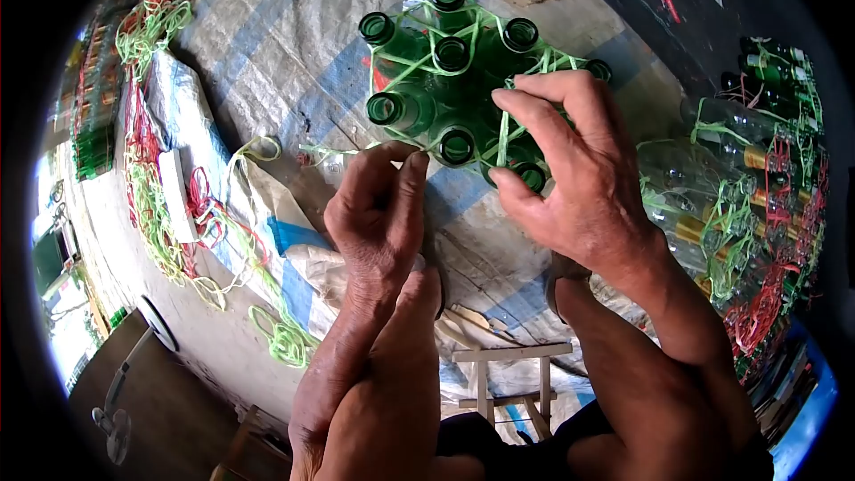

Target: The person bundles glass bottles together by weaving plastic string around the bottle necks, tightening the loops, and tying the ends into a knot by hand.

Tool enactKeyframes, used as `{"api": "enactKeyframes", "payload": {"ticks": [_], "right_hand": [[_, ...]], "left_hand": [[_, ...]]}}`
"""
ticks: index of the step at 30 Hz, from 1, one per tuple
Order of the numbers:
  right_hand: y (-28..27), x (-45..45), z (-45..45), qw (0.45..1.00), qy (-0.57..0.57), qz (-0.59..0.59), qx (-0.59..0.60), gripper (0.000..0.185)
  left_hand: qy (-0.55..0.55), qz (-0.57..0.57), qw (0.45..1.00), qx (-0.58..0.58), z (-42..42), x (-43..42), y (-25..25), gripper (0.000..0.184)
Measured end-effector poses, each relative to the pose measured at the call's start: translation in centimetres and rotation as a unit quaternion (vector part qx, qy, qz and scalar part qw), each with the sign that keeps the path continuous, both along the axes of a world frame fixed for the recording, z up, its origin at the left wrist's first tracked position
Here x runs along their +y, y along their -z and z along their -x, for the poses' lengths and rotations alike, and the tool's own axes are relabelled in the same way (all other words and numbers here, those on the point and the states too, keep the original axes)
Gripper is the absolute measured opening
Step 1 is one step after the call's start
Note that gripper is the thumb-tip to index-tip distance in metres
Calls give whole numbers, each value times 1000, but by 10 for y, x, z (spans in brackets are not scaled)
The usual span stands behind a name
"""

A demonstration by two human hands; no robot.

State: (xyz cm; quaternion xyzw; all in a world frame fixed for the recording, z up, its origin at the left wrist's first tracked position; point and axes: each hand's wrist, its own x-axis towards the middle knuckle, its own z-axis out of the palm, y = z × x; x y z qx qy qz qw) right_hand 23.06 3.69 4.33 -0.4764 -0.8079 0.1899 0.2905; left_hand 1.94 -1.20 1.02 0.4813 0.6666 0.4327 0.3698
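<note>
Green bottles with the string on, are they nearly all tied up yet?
Looks done: green string already loops around and between the necks of the green bottles.
In hand: the left hand seems to pinch string at the bunch's near edge; the right hand spreads over the bottles.
Left: probably securing the loose tail. I can't see whether it's knotted.

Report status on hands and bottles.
Left hand pinching green twine. Right hand over the green bottles, fingers spread. Twine laced round the necks. Nothing visibly blocking.
</note>
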Motion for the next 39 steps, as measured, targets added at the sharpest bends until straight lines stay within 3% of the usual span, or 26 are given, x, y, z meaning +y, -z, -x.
{"api": "enactKeyframes", "payload": {"ticks": [6,14,16,19,20,27,39], "right_hand": [[-1,1,2,1000,-2,0,-8,60],[-13,19,15,993,-98,-64,-31,35],[-12,28,21,987,-136,-59,-59,39],[-6,41,29,976,-159,-65,-134,15],[-7,43,31,977,-171,-34,-123,34],[-7,56,32,962,-219,123,-107,40],[-11,59,35,953,-240,114,-143,41]], "left_hand": [[24,22,986,-165,10,3,11,11],[29,47,981,-188,14,10,23,13],[29,42,982,-183,14,11,27,13],[28,54,981,-183,17,11,33,13],[24,58,980,-189,17,12,36,13],[-6,66,987,-150,9,20,41,21],[-33,66,992,-105,5,25,40,37]]}}
